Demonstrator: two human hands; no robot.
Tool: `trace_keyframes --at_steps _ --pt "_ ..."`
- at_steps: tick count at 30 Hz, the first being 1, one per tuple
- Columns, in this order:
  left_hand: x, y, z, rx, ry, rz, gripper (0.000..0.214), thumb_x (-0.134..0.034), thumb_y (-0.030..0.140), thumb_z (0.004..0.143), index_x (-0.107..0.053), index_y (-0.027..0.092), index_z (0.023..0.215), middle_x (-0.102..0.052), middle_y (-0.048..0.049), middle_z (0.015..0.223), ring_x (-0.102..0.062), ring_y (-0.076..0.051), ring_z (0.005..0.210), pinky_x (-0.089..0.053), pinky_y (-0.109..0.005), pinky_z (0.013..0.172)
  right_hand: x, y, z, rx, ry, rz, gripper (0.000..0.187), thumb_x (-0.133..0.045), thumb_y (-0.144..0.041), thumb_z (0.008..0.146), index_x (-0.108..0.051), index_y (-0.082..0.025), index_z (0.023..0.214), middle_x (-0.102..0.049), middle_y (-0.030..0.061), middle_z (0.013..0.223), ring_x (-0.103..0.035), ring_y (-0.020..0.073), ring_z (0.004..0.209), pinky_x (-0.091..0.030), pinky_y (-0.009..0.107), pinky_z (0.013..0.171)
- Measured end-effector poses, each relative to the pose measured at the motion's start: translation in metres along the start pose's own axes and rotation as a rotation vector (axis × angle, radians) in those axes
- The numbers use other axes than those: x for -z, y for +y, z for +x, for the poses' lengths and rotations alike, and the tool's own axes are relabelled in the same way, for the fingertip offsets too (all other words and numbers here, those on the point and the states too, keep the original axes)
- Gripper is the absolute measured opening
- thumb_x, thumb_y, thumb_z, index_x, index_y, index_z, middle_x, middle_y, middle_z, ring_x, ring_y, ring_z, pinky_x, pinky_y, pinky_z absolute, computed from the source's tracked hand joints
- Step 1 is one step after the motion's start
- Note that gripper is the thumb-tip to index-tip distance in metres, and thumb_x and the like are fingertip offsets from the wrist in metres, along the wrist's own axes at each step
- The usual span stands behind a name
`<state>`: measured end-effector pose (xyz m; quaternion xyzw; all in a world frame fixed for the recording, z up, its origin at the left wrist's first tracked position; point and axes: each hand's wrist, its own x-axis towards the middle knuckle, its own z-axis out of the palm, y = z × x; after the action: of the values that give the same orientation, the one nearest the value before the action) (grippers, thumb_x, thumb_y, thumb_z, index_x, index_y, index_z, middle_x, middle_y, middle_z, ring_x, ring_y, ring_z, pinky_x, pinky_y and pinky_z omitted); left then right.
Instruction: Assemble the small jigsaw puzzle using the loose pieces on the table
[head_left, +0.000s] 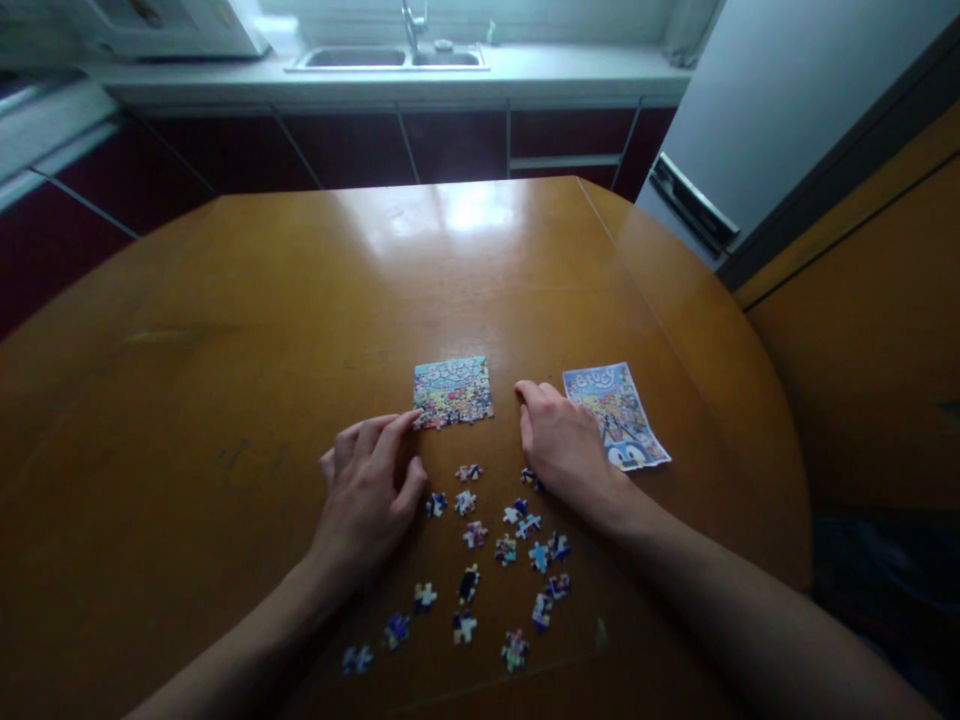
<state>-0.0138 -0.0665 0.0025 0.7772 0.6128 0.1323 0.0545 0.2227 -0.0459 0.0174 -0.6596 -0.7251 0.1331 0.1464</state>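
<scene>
A partly joined jigsaw puzzle (pixel 453 392) lies flat on the wooden table, its lower edge uneven. My left hand (pixel 367 490) rests at its lower left corner, the index fingertip touching the edge and the thumb held apart. To the right of the puzzle, my right hand (pixel 566 445) lies on the table with loosely bent fingers and nothing visible in them. It partly covers a printed picture sheet (pixel 634 420). Several loose puzzle pieces (pixel 506 549) are scattered between my forearms. One piece (pixel 531 479) sits partly hidden by my right hand.
The oval wooden table (pixel 225 300) reaches toward a counter with a double sink (pixel 352 58) and faucet (pixel 412 22). A fridge (pixel 780 90) stands at the far right. A white appliance (pixel 172 25) is on the counter at the left.
</scene>
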Motion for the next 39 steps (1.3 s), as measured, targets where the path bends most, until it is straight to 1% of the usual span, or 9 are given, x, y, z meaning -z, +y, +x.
trace_keyframes --at_steps 5,8,10,12,15,21,24,31,39 --pt "0.001 0.001 0.001 0.013 0.004 -0.029 0.042 -0.047 0.03 0.092 -0.051 0.021 0.133 -0.058 -0.0119 0.125 -0.047 -0.034 0.119 -0.037 -0.05 0.097 -0.001 0.001 0.0 0.012 0.0 0.028 0.033 -0.04 -0.008 0.091 -0.063 -0.015 0.114 -0.069 0.0114 0.094 -0.06 0.0186 0.073 -0.034 0.034 0.062" --pt "0.003 0.002 0.002 0.057 0.07 -0.176 0.034 -0.046 0.028 0.093 -0.056 0.022 0.124 -0.06 -0.009 0.12 -0.051 -0.03 0.116 -0.04 -0.047 0.097 0.0 0.002 0.0 0.004 -0.011 0.045 0.032 -0.041 -0.009 0.091 -0.063 -0.015 0.113 -0.069 0.012 0.094 -0.061 0.0192 0.073 -0.036 0.034 0.062" --pt "0.004 0.003 0.003 0.108 0.134 -0.363 0.026 -0.045 0.029 0.094 -0.059 0.021 0.115 -0.062 -0.0068 0.113 -0.058 -0.024 0.104 -0.046 -0.04 0.09 0.001 0.003 0.001 0.005 -0.021 0.064 0.032 -0.04 -0.009 0.092 -0.064 -0.015 0.113 -0.07 0.0121 0.094 -0.062 0.0196 0.074 -0.039 0.033 0.063" --pt "0.005 0.003 0.003 0.146 0.16 -0.523 0.022 -0.047 0.03 0.095 -0.06 0.02 0.11 -0.064 -0.0046 0.104 -0.06 -0.019 0.087 -0.05 -0.032 0.077 0.001 0.005 0.002 0.01 -0.03 0.093 0.032 -0.04 -0.01 0.093 -0.064 -0.016 0.113 -0.07 0.0121 0.096 -0.063 0.0204 0.078 -0.042 0.034 0.067" --pt "0.003 0.002 0.002 0.134 0.161 -0.623 0.02 -0.052 0.03 0.094 -0.063 0.019 0.107 -0.065 -0.0019 0.095 -0.056 -0.013 0.07 -0.047 -0.026 0.065 0.0 0.01 0.005 0.016 -0.051 0.143 0.033 -0.04 -0.013 0.094 -0.064 -0.017 0.116 -0.071 0.0128 0.101 -0.066 0.0223 0.087 -0.046 0.035 0.074" --pt "0.001 0.0 0.002 0.046 0.123 -0.616 0.017 -0.056 0.029 0.094 -0.067 0.02 0.103 -0.066 -0.001 0.089 -0.055 -0.013 0.069 -0.044 -0.024 0.064 0.001 0.017 0.009 0.011 -0.112 0.223 0.033 -0.041 -0.02 0.096 -0.064 -0.017 0.12 -0.072 0.0139 0.11 -0.067 0.0257 0.1 -0.048 0.037 0.084" --pt "0.001 -0.001 0.002 0.042 0.126 -0.622 0.016 -0.056 0.028 0.094 -0.068 0.02 0.1 -0.067 -0.001 0.088 -0.054 -0.012 0.066 -0.044 -0.024 0.063 0.002 0.017 0.009 0.013 -0.116 0.239 0.033 -0.041 -0.021 0.096 -0.064 -0.017 0.12 -0.072 0.0146 0.113 -0.066 0.0265 0.103 -0.048 0.038 0.086" --pt "-0.001 -0.003 -0.001 0.035 0.047 -0.667 0.017 -0.059 0.031 0.093 -0.07 0.019 0.098 -0.071 -0.0027 0.086 -0.065 -0.015 0.075 -0.049 -0.026 0.071 0.005 0.016 0.008 0.016 -0.116 0.264 0.033 -0.042 -0.021 0.096 -0.065 -0.017 0.118 -0.072 0.0154 0.114 -0.066 0.0274 0.105 -0.048 0.039 0.087" --pt "0.001 0.0 0.001 0.03 0.015 -0.69 0.022 -0.053 0.032 0.096 -0.07 0.018 0.095 -0.073 -0.002 0.078 -0.068 -0.016 0.073 -0.051 -0.028 0.072 0.006 0.017 0.009 0.029 -0.111 0.279 0.032 -0.044 -0.02 0.094 -0.066 -0.016 0.118 -0.072 0.016 0.114 -0.066 0.0282 0.106 -0.049 0.041 0.088"
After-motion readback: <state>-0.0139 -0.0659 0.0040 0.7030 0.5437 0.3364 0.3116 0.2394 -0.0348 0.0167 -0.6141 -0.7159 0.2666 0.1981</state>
